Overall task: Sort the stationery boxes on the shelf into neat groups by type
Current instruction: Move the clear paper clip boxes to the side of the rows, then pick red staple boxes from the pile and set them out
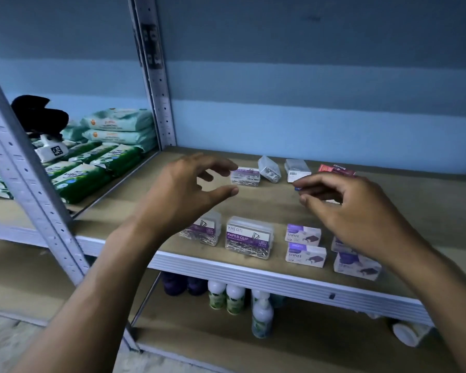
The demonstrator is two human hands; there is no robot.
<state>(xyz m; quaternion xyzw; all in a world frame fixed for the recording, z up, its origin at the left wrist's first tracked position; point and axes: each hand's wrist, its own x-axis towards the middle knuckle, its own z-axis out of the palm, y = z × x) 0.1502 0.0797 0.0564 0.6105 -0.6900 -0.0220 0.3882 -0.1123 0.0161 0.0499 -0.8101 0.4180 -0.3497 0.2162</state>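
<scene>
Two clear paper clip boxes (249,237) stand at the shelf's (253,267) front edge, four staples boxes (306,254) at their 3 o'clock. Above them the left hand (184,191) hovers with spread, empty fingers. The right hand (353,204) pinches a small blue-tipped item (297,188), mostly hidden. More boxes lie at 12 o'clock.

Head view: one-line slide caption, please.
Both hands, left and right, hover over a shelf of paper clip boxes and staples boxes.
</scene>
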